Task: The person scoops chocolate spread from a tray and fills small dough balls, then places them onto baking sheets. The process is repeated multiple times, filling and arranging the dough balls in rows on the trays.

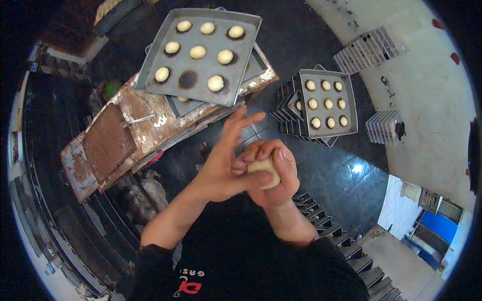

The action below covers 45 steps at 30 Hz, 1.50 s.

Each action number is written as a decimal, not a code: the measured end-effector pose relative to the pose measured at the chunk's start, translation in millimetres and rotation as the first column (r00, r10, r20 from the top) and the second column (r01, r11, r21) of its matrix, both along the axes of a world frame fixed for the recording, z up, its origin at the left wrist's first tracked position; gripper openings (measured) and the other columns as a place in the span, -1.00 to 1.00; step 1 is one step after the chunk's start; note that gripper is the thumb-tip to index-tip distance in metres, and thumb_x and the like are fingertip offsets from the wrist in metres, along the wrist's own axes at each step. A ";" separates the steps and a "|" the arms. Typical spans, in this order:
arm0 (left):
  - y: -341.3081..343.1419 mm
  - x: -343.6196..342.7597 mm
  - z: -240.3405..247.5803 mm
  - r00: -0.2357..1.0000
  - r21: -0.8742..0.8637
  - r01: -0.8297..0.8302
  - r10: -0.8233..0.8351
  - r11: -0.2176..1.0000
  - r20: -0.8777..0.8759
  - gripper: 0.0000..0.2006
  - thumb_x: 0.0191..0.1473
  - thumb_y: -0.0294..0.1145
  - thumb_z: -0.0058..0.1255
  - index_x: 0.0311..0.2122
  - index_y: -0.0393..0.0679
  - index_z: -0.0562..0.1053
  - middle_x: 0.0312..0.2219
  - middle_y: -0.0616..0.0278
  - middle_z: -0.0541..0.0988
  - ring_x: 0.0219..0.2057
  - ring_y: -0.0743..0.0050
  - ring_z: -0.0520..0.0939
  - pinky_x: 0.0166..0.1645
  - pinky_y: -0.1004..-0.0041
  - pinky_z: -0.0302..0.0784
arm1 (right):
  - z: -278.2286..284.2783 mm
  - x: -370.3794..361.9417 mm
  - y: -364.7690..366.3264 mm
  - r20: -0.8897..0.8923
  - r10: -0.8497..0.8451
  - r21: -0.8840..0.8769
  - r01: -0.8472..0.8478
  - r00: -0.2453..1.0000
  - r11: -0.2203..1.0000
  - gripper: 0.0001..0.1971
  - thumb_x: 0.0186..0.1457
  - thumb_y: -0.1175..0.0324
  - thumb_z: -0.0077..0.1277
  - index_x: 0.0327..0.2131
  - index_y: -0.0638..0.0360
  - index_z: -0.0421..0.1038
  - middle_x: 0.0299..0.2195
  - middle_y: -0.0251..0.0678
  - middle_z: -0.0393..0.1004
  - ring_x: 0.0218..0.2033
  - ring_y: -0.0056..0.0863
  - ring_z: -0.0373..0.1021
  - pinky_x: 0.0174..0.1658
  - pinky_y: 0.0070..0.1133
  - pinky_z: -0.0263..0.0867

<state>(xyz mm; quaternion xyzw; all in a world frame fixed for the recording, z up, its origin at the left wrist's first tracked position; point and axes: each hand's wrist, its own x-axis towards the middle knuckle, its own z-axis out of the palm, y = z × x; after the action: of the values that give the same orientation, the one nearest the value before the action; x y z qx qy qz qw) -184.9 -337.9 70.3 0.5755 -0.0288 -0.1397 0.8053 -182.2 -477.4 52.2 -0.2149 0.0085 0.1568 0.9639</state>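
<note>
A pale dough ball [271, 169] sits in my right hand [285, 183], whose fingers curl closed around it in front of my chest. My left hand [221, 163] reaches across from the left. Its thumb presses on the dough, while its long fingers stretch upward, open and apart. Just beyond my hands, a grey metal baking tray [150, 90] holds several dough balls in rows. One dark round spot [188, 79] on that tray has no ball on it.
Under the tray are another tray [175, 105] and a worn, flour-marked table [145, 113] with a brown patch and a thin metal tool [139, 120]. Right, stacked trays [307, 125] stand on dark floor tiles, dough balls on top. More metal trays [329, 231] line my lower right.
</note>
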 end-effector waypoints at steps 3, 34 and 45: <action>28.4 10.7 -36.1 0.995 -0.273 -0.098 0.090 0.957 -0.042 -0.09 -0.05 0.03 0.35 0.34 -0.10 0.17 0.37 0.06 0.05 0.38 0.24 0.09 0.34 0.19 0.10 | -24.2 16.6 19.3 -0.115 0.021 -0.156 -0.039 0.993 0.987 -0.66 0.31 0.13 -0.13 -0.28 0.28 0.36 -0.25 -0.05 0.43 -0.21 -0.15 0.39 -0.09 -0.21 0.37; 225.5 160.0 -213.7 0.538 -0.281 -0.771 0.346 0.572 -0.769 -0.47 0.26 -0.23 0.01 0.22 -0.31 0.26 0.07 0.10 0.41 0.12 0.32 0.42 0.28 0.34 0.20 | -224.6 238.2 253.0 0.355 0.836 -0.810 0.585 0.418 0.051 -0.55 0.33 0.19 -0.17 0.14 0.32 0.35 0.22 0.03 0.30 0.28 0.00 0.21 0.31 -0.20 0.14; 219.8 59.0 -163.7 0.641 0.124 -0.742 0.751 0.659 -0.159 -0.46 0.15 -0.46 0.14 0.21 -0.23 0.24 0.18 0.05 0.34 0.20 0.26 0.35 0.31 0.21 0.20 | -209.9 255.4 307.6 0.224 0.854 -0.845 0.530 0.470 -0.070 -0.50 0.13 0.05 0.10 0.01 0.23 0.45 -0.04 -0.09 0.46 0.13 -0.05 0.28 0.13 -0.06 0.20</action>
<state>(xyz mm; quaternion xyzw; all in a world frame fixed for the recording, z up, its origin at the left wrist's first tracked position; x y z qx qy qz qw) -125.9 -118.2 -93.4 0.5382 0.2940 0.1480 0.7759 73.2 -169.9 -157.7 -0.8663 -0.3893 0.1277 0.2859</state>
